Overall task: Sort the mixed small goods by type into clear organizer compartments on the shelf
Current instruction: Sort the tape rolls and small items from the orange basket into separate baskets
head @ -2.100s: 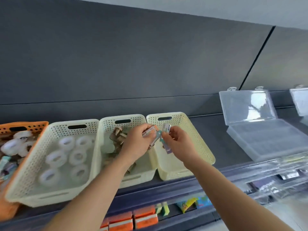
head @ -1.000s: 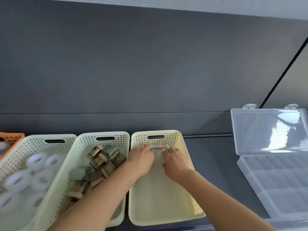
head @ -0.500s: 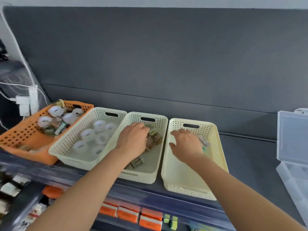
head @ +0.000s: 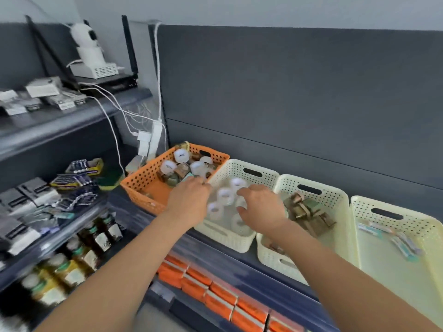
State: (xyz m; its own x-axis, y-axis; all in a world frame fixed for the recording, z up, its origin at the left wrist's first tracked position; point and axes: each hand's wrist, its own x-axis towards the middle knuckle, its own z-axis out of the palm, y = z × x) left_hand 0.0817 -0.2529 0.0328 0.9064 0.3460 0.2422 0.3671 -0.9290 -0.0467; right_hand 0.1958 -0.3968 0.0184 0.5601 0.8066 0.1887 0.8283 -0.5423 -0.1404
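Dark grey back panel (head: 311, 92) is standing behind a shelf (head: 213, 249) that is carrying four baskets side by side.

- Orange basket (head: 143, 180), far left: it is holding the mixed goods (head: 182, 167), white rolls and brown pieces jumbled together.
- First cream basket (head: 239, 167), touching the orange one: white tape rolls (head: 225, 194) are lying in it.
- Second cream basket (head: 335, 195): brown clip-like pieces (head: 306, 212) are piled inside; their type is too blurred to tell.
- Third cream basket (head: 407, 219), far right: a few small slim packets (head: 405, 245) are lying near its back and right side.

Left grip (head: 189, 200) is hovering over the rims where the orange and first cream baskets are meeting, knuckles up, fingertips pointing at the mixed goods. Motion blur is hiding the fingertips, so I cannot tell whether it is pinching anything.

Right grip (head: 261, 207) is hovering above the tape rolls with fingers loosely spread and thumb apart, holding nothing.

Orange boxes (head: 215, 295) are lining the shelf below. On the shelving to the left, bottles (head: 79, 257) and battery packs (head: 84, 166) are sitting, with white cables (head: 112, 130) hanging down from a white device (head: 88, 44) on top.
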